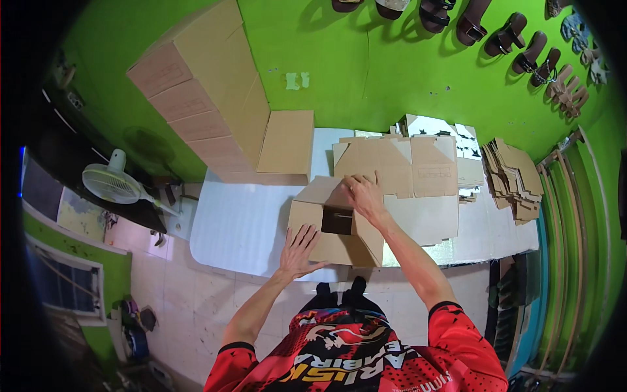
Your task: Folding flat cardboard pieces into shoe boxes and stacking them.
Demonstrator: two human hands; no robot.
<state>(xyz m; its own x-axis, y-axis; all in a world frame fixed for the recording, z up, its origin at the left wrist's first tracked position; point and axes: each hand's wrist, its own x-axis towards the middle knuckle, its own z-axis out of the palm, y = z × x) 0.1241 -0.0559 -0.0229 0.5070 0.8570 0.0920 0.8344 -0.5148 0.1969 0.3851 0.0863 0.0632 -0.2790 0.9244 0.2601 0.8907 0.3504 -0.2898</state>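
A half-folded brown cardboard box [326, 215] sits at the near edge of the white table [235, 222], with a dark opening in its top. My left hand [299, 251] lies flat, fingers spread, against the box's near side. My right hand [362, 194] presses down on the box's far top flap, fingers bent over its edge. Just behind the box lies a flat unfolded cardboard blank [398, 163].
A tall stack of folded cardboard boxes [209, 98] leans on the green wall at the table's left. A pile of flat blanks [516, 179] lies at the right. Sandals [503, 36] hang on the wall. A white fan [114, 183] stands left.
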